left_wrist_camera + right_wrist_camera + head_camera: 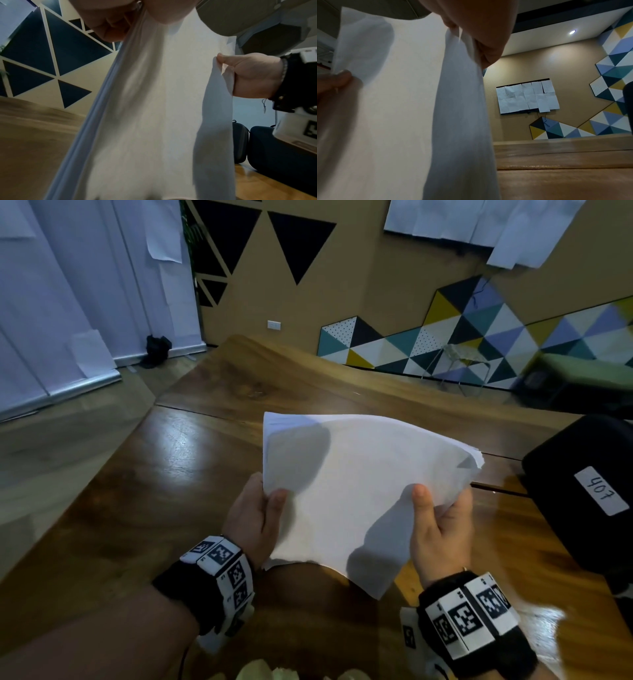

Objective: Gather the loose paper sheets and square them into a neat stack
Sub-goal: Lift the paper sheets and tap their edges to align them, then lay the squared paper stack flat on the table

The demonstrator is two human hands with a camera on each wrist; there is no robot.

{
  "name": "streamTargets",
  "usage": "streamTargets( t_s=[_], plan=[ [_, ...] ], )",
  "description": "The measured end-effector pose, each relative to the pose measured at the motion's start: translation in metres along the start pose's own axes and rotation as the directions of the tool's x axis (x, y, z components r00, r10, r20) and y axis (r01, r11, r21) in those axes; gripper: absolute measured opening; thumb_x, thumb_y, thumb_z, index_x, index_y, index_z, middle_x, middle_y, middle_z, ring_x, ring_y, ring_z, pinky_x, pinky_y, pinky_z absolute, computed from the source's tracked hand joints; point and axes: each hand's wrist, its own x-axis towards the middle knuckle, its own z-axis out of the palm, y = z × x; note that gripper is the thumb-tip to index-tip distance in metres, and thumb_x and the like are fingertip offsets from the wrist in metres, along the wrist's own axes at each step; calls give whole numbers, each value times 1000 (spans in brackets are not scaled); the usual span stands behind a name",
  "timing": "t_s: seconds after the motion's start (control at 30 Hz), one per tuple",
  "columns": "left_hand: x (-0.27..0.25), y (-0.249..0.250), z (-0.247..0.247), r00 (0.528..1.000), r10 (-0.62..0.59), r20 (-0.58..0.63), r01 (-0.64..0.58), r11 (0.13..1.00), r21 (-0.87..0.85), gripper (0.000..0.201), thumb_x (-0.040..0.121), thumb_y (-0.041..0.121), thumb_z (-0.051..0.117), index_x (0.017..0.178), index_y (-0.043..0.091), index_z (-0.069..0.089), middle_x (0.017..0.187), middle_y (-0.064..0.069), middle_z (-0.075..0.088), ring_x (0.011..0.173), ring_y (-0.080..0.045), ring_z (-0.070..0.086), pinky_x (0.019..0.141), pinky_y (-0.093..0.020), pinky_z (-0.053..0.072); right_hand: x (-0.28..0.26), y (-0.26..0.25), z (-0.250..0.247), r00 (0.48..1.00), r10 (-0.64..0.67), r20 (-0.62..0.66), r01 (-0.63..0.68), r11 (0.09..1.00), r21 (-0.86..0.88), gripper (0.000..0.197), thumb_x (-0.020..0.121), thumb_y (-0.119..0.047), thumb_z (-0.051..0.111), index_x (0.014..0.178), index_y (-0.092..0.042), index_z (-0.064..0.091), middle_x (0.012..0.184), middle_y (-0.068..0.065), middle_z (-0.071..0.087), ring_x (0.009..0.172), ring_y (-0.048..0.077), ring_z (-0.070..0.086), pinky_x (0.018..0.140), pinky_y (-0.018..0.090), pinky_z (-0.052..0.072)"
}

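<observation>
A bundle of white paper sheets (356,484) is held up above the wooden table (144,481), bowed upward in the middle. My left hand (260,508) grips its left edge, thumb on top. Gripping the right edge is my right hand (438,515), thumb on the top sheet. At the far right corner the sheet edges fan out slightly. From the left wrist view the paper (154,108) hangs as a curved sheet, with the right hand (248,75) pinching its far edge. The right wrist view shows the paper (399,108) and the left hand's thumb (339,79) on it.
A black case (589,494) with a white label reading 407 lies on the table at the right, close to my right hand. More dark cases (274,151) show in the left wrist view. Sheets of paper (527,97) are pinned on the wall behind.
</observation>
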Motion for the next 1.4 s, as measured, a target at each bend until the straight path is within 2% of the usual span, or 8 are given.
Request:
streamTargets(
  t_s=[0.13, 0.3, 0.57, 0.73, 0.87, 0.97, 1.1, 1.4],
  plan=[
    [-1, -7, 0, 999, 37, 35, -36, 999, -26, 86, 65, 85, 15, 109, 18, 45, 86, 17, 51, 81, 5, 51, 65, -16, 43, -2, 3, -2, 1000, -17, 15, 18, 999, -30, 29, 88, -31, 52, 114, -22, 46, 99, -5, 61, 89, 5, 62, 70, 18, 55],
    [3, -5, 2, 998, 60, 37, -59, 998, -25, 93, 68, 83, 14, 111, 7, 48, 86, 2, 56, 74, -9, 53, 61, -22, 42, 0, -5, 2, 999, -15, 29, 16, 999, -28, 18, 82, -40, 48, 99, -37, 43, 93, -12, 58, 79, -10, 60, 64, 10, 51],
    [21, 26, -5, 983, 95, -159, -107, 992, -72, 8, 93, 24, 40, 92, 17, 43, 71, 18, 48, 60, 9, 53, 54, -1, 38, 13, 3, -13, 967, 145, 211, -140, 989, -37, 18, 89, -28, 52, 104, -36, 46, 106, -13, 59, 98, 0, 58, 82, 23, 48],
    [42, 23, -2, 993, -29, -115, 5, 979, -203, 11, 94, 22, 41, 86, 21, 47, 70, 10, 51, 62, -2, 51, 55, -9, 40, -24, 31, -25, 851, 352, 391, -266, 929, -257, 23, 91, -27, 48, 113, -28, 44, 108, -21, 55, 99, -7, 52, 81, 9, 42],
    [57, -2, 12, 980, -185, -71, 173, 975, -142, 24, 93, 25, 42, 69, 22, 39, 64, 2, 45, 62, -17, 44, 65, -28, 37, -46, 54, -21, 805, 542, 242, -459, 827, -326, 19, 96, -16, 45, 77, -22, 45, 73, 2, 51, 66, 16, 46, 65, 32, 40],
    [62, -28, 21, 953, -303, -3, 301, 947, -113, 28, 91, 23, 43, 65, 17, 34, 62, 1, 38, 68, -19, 40, 67, -34, 34, -54, 79, -10, 772, 618, 146, -519, 746, -416, 29, 94, -15, 47, 68, -16, 36, 62, 6, 38, 59, 17, 37, 62, 36, 35],
    [54, -57, 22, 897, -429, 107, 433, 901, -20, 31, 94, 24, 39, 65, 16, 34, 64, 0, 38, 78, -21, 43, 72, -31, 31, -59, 98, 3, 686, 719, 108, -609, 649, -457, 21, 94, -17, 48, 75, -9, 47, 75, 14, 57, 72, 28, 55, 74, 42, 48],
    [11, -101, -4, 620, -676, 400, 654, 726, 214, 23, 93, 14, 43, 99, 3, 61, 104, -11, 64, 97, -28, 59, 87, -37, 48, -67, 108, 19, 573, 812, 114, -665, 542, -514, 16, 89, -20, 49, 76, -13, 55, 69, 4, 52, 64, 18, 47, 59, 28, 38]
  ],
)
